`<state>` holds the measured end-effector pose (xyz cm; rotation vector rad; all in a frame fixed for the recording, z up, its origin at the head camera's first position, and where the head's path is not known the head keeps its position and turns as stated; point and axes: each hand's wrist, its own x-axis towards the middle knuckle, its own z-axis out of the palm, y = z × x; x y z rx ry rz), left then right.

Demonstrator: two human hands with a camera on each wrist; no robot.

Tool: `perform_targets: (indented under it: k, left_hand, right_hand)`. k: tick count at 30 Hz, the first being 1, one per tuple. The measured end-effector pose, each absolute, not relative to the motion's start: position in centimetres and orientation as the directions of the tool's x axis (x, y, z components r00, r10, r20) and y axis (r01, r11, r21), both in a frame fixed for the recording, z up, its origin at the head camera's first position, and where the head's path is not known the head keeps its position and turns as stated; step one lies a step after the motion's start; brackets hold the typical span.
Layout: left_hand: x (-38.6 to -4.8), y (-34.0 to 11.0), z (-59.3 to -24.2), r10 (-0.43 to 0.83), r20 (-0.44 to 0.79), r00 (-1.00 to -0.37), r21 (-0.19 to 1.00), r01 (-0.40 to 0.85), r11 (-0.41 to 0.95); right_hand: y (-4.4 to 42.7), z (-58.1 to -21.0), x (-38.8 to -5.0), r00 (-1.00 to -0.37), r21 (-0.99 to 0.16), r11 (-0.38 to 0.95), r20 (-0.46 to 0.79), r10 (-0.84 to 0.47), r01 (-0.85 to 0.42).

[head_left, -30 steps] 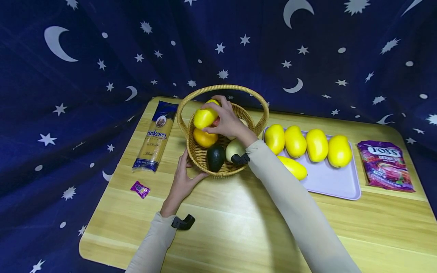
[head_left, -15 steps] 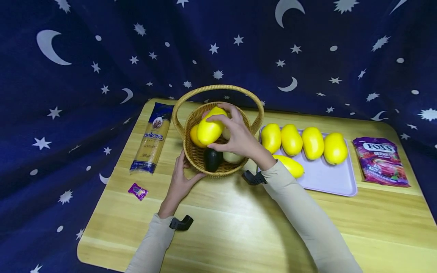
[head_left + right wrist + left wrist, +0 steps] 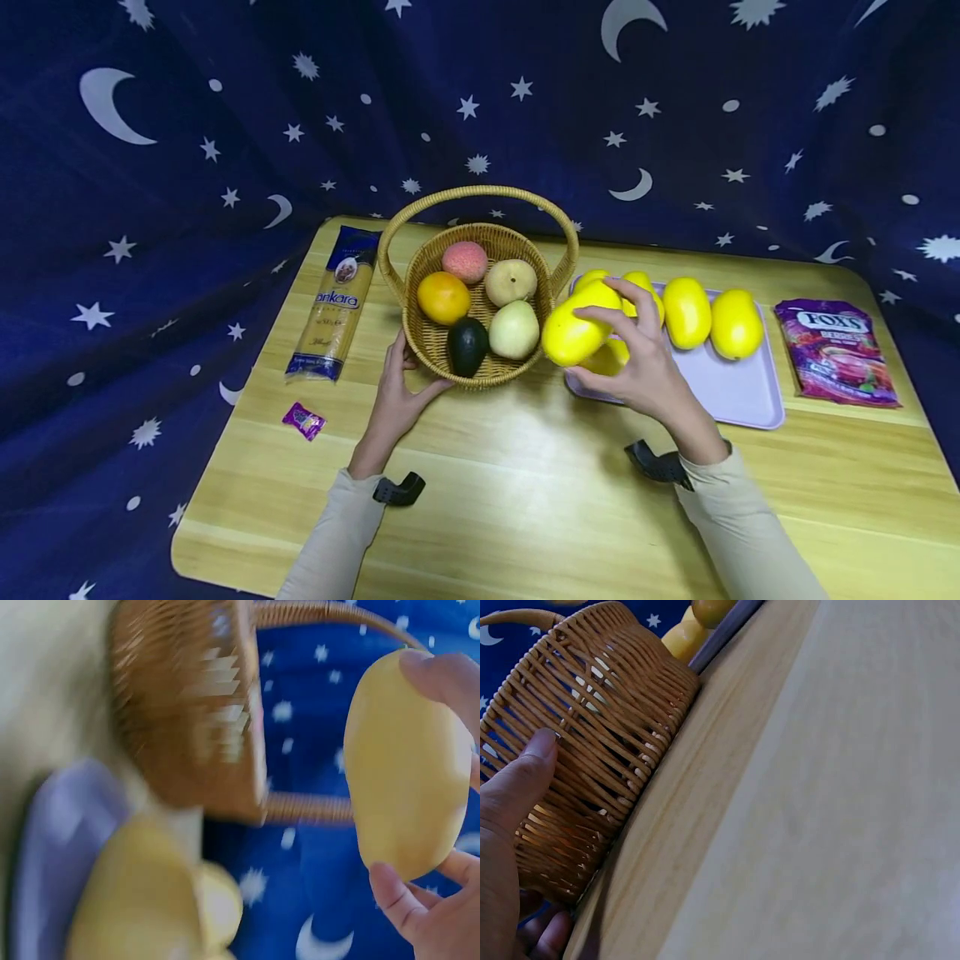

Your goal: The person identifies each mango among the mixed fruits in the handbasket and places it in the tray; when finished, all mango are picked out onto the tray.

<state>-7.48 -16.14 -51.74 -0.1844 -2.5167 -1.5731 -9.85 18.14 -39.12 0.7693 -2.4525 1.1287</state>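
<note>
My right hand (image 3: 651, 358) grips a yellow mango (image 3: 577, 327) between thumb and fingers, held over the left part of the lilac tray (image 3: 723, 392). In the right wrist view this mango (image 3: 405, 769) shows nearly whole, clamped at both ends. My left hand (image 3: 397, 400) holds the wicker basket (image 3: 427, 358) low at its near left side; in the left wrist view the thumb (image 3: 536, 754) presses its woven wall. Inside the basket lie an orange fruit (image 3: 443, 298), a pink fruit (image 3: 465, 262), a dark avocado (image 3: 467, 347), a beige round fruit (image 3: 511, 282) and a pale green fruit (image 3: 514, 330).
Several mangoes rest on the tray, among them one at its right (image 3: 737, 325). A purple Fox's candy bag (image 3: 837, 352) lies beyond it. To the basket's left are a spaghetti pack (image 3: 335, 308) and a small wrapped candy (image 3: 304, 421). The basket's tall handle (image 3: 480, 192) arches upward.
My right hand has lifted the mango out of the basket and carried it rightward over the tray, uncovering the fruit inside. The left hand stays at the basket.
</note>
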Motion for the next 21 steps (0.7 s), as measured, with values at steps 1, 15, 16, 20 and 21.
perform_targets:
  k: [1,15,16,20,21]
  left_hand:
    - [-7.5,-16.1,-51.7,0.020,0.209,-0.978,0.877,0.197,0.438]
    - [-7.5,-16.1,-51.9,0.007,0.205,-0.979,0.884,0.188,0.428]
    - [-7.6,-16.1,-51.9,0.006,0.206,-0.978,0.884,0.189,0.427]
    - [-7.6,-16.1,-51.9,0.007,0.207,-0.978,0.881,0.189,0.433]
    - [-7.6,-16.1,-51.9,0.007,0.206,-0.978,0.880,0.189,0.436]
  right_hand:
    - [19.2,-39.5,-9.3,-0.811,-0.593,0.561,0.498,-0.308,-0.578]
    - [29.6,-43.8,-5.0,-0.910,-0.655,0.735,0.393,0.131,-0.177]
    - [29.9,-44.0,-4.8,-0.914,-0.658,0.740,0.373,0.161,-0.138]
    - [30.8,-44.9,-4.3,-0.929,-0.677,0.736,0.276,0.245,-0.007]
    - [30.9,-45.2,-4.3,-0.933,-0.681,0.732,0.255,0.255,0.014]
